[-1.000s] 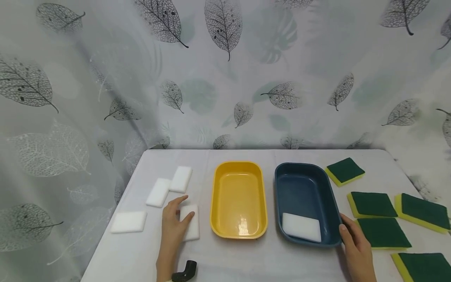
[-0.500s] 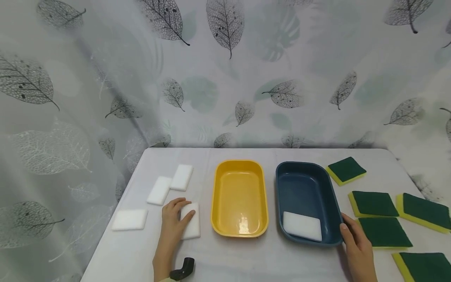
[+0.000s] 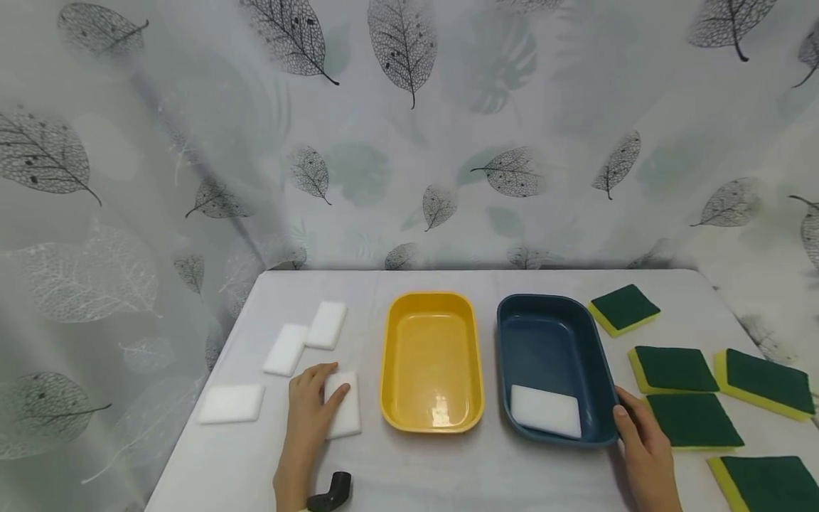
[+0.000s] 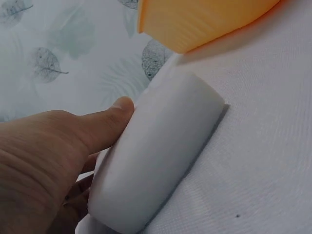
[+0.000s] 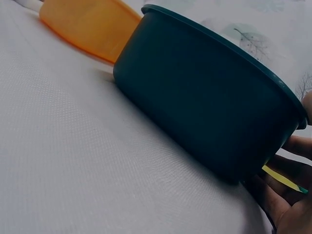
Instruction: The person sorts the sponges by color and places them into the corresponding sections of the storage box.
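Note:
My left hand (image 3: 307,412) grips a white sponge (image 3: 346,407) lying on the table left of the yellow tray (image 3: 432,363). In the left wrist view the thumb presses one side of this white sponge (image 4: 156,151), and the other fingers reach round behind it, partly hidden. At the near right corner of a dark blue tray (image 3: 544,355), my right hand (image 3: 648,448) holds the rim. The right wrist view has its thumb at the lip and its fingers against the outer wall of the blue tray (image 5: 204,92). Another white sponge (image 3: 546,411) lies inside that tray.
Several more white sponges lie at the left, among them a separate sponge (image 3: 232,404) near the table's left edge. Several green-and-yellow scouring sponges (image 3: 691,421) lie at the right, beside my right hand. A leaf-print curtain (image 3: 409,142) hangs behind the white table (image 3: 422,469).
My left hand's fingers have come in from above the white sponge and taken hold of it. My right hand has stayed on the blue tray.

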`<state>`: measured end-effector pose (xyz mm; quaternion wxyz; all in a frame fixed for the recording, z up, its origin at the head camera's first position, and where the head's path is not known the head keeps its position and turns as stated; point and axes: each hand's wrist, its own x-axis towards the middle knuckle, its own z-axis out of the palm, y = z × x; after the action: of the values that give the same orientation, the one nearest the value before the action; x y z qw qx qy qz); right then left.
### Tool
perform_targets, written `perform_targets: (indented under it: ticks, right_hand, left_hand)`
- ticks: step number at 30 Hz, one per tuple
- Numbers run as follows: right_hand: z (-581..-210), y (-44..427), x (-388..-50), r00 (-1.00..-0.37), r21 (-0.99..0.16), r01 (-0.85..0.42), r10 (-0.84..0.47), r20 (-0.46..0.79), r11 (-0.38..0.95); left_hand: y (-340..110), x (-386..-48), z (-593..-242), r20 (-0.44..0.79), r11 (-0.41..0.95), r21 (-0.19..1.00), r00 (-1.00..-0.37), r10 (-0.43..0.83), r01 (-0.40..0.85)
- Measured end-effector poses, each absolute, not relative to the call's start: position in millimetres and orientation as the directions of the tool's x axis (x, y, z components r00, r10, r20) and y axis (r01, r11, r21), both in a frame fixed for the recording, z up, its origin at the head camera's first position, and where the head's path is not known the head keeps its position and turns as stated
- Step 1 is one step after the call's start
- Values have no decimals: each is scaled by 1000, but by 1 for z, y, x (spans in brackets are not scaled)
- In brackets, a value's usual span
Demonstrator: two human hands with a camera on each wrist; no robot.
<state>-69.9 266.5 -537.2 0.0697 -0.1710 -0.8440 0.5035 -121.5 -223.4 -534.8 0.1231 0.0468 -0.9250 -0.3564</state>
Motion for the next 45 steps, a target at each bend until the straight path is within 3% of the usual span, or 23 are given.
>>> perform_targets:
  ticks: [9, 17, 25, 33, 39, 45]
  right_hand:
    - [-537, 269, -70, -934, -873, 222, 353, -62, 434]
    - [-537, 268, -71, -940, -870, 220, 333, -69, 441]
    - [-538, 270, -69, -932, -861, 252, 352, -92, 442]
    - [-538, 270, -70, -933, -865, 229, 353, -65, 446]
    - [-538, 271, -68, -934, -870, 227, 350, -67, 439]
    - [-538, 269, -69, -933, -866, 237, 353, -75, 440]
  left_hand:
    - [-224, -122, -529, 106, 724, 684, -970, -220, -90]
    - [-229, -118, -529, 20, 608, 772, -948, -317, -187]
    - [-232, -117, -524, -58, 337, 923, -933, -356, -186]
    - [-236, -118, -515, -120, 231, 949, -924, -362, -213]
    - [-237, -117, -513, -190, 5, 979, -929, -317, -202]
    - [-235, -118, -513, -184, -179, 975, -936, -299, -134]
